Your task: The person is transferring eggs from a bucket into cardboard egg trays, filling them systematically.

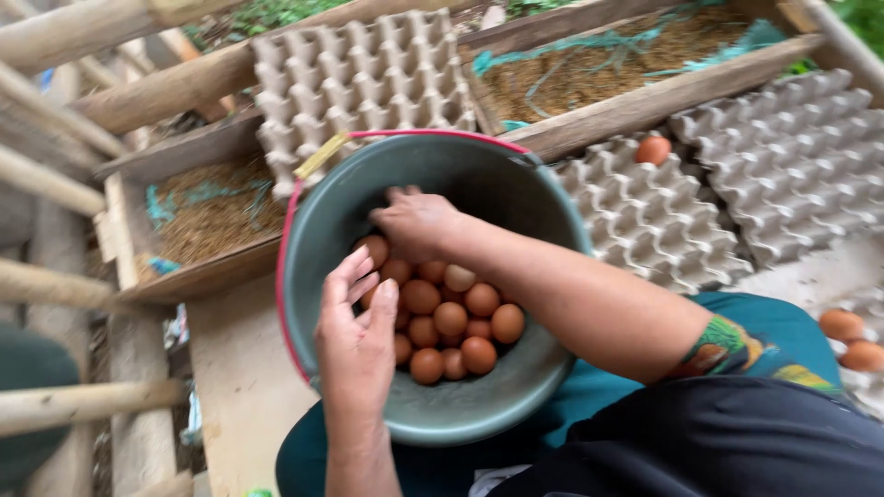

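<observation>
A grey-green bucket [479, 414] with a red rim sits on my lap, holding several brown eggs [451, 318]. My right hand [416, 221] reaches in from the right, fingers curled down over the eggs at the far left of the pile; its palm is hidden, so I cannot tell whether it grips one. My left hand [357, 339] comes in from below at the bucket's near left side. Its fingers are spread just above the eggs and nothing shows in it.
Grey pulp egg trays lie behind [359, 74] and to the right [645, 221] of the bucket, one egg [652, 149] in the right tray. Two more eggs [852, 339] rest at the right edge. Wooden nest boxes with straw [599, 69] and wooden poles [55, 184] surround them.
</observation>
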